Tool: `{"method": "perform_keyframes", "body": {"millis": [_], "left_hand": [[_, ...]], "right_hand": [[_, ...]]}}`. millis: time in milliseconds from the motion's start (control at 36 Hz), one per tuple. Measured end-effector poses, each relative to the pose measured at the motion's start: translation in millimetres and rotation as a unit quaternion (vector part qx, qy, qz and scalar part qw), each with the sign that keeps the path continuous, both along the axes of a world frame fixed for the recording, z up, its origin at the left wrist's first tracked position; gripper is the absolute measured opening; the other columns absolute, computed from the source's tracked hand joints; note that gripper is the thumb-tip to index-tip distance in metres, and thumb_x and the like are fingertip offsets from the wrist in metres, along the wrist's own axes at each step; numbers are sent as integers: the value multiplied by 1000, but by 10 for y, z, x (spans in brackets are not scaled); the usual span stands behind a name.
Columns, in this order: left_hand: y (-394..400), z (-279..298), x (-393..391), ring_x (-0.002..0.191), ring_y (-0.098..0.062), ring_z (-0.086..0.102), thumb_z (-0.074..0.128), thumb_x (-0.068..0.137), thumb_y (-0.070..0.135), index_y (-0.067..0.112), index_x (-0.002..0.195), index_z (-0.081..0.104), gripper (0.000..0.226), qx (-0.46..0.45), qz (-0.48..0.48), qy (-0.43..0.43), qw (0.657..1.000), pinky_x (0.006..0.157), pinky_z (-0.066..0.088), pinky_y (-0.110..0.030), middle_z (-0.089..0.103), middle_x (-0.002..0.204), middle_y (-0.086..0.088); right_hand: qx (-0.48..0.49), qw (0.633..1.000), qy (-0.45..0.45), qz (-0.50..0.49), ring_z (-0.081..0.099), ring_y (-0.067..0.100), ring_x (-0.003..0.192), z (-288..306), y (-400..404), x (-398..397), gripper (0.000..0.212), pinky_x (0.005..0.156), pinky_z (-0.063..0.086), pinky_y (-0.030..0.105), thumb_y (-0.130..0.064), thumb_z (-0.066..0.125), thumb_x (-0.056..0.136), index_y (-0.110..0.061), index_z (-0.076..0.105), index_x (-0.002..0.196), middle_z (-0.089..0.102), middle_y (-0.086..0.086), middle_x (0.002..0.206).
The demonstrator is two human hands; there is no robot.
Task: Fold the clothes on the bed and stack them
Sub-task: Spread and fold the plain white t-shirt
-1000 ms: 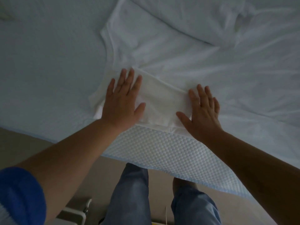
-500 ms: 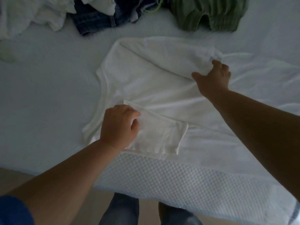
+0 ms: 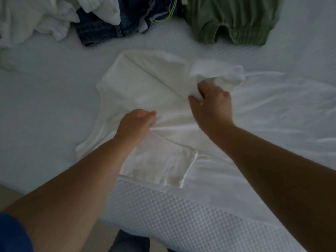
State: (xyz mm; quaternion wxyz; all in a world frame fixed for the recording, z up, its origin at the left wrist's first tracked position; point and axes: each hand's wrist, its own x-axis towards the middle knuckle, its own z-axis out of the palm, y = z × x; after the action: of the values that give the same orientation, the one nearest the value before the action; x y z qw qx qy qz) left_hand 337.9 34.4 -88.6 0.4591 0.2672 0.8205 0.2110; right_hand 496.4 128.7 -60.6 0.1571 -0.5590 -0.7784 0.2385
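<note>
The right hand (image 3: 211,104), just right of the frame's middle, curls its fingers round a bunched fold of the white shirt (image 3: 143,91) and holds that fold raised off the bed. The left hand (image 3: 135,123), at the centre and a little lower, rests on the shirt's body with its fingers bent toward the cloth; whether they pinch the fabric cannot be told from this angle. The shirt lies spread on the white sheet (image 3: 45,106) in the middle of the frame, with one sleeve (image 3: 163,162) folded flat across its lower part, just above the mattress's quilted edge (image 3: 181,219). Along the top of the frame sit other clothes: crumpled white garments (image 3: 36,20) at upper left, dark jeans (image 3: 101,30) beside them, and a green garment (image 3: 234,19) at upper right.
</note>
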Motion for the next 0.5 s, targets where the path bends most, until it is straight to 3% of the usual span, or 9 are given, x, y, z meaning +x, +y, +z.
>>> {"method": "perform_keyframes", "body": {"millis": [56,111,194,250,333,389,444,500], "left_hand": [[105,176,-1,64,-18,56,57,87,43,20,76,59,26,-7,184,-141,973,60,43,-27,61,73,-1],[159,291,-41,71,-20,63,58,83,53,21,87,60,33,-21,260,-202,944,65,47,-30,66,82,-2],[195,350,-96,82,-22,67,58,75,65,22,93,58,47,-30,277,-195,940,69,51,-36,67,92,-4],[216,334,-71,83,-20,65,59,73,66,23,95,58,48,-34,252,-136,957,73,51,-34,65,98,-2],[209,242,41,90,-16,59,65,67,65,18,122,50,73,-26,122,48,991,78,44,-30,59,109,2],[202,187,175,90,-15,55,67,63,65,19,121,47,77,0,31,127,991,75,39,-28,57,102,4],[200,93,335,86,-19,57,66,60,69,17,108,53,72,-8,-50,139,989,70,37,-28,60,94,1],[208,-27,473,87,-25,61,64,60,71,12,100,59,72,-46,-108,124,985,67,38,-29,64,93,-8]], "right_hand": [[56,991,-19,123,59,33,63,106,-238,-10,12,65,44,38,-14,69,67,-10,61,73,59,12,66],[53,975,-64,205,59,29,65,125,-438,9,14,68,43,35,-15,73,66,-13,65,77,60,7,68],[-41,942,-151,296,56,25,95,76,-719,55,24,87,35,38,-28,57,84,-22,63,106,63,2,100],[-101,936,-151,300,51,22,108,25,-834,141,30,95,30,36,-34,49,90,-25,58,117,59,-1,115],[-142,963,-54,224,57,22,102,40,-897,307,25,92,37,35,-27,55,87,-21,65,110,63,0,108],[-95,988,22,118,61,26,85,27,-880,437,16,78,45,32,-19,61,78,-14,69,92,66,4,90],[-79,996,46,-4,58,25,87,-30,-813,555,15,77,42,28,-16,63,78,-11,65,92,61,3,90],[-158,978,45,-128,53,22,102,-131,-689,621,28,86,42,30,-23,64,82,-14,58,108,50,-4,103]]}}
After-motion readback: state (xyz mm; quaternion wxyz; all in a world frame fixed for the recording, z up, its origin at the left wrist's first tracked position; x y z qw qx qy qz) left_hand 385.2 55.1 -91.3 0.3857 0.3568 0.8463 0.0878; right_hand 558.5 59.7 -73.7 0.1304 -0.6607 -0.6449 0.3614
